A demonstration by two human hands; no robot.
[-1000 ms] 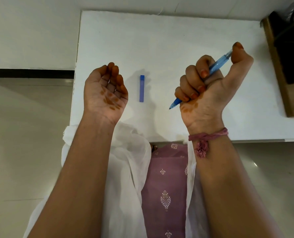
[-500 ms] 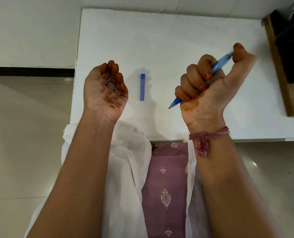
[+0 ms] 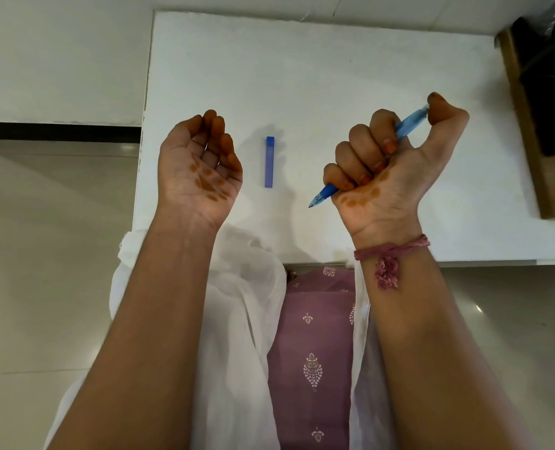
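Observation:
My right hand [image 3: 389,170] is raised palm-up above the white table [image 3: 334,66], its fingers curled round a blue pen [image 3: 410,123]. The pen's tip sticks out below the little finger, pointing down-left, and my thumb presses on the top end. A blue pen cap [image 3: 269,161] lies flat on the table between my two hands. My left hand [image 3: 198,170] is held palm-up to the left of the cap, fingers loosely curled, holding nothing.
A brown wooden piece of furniture [image 3: 529,125] with dark items stands at the table's right edge. The table's left edge [image 3: 143,125] runs close behind my left hand. Pale tiled floor lies left and right of my lap.
Both hands have stayed nearly still; the right hand has shifted very slightly. The cap has not moved.

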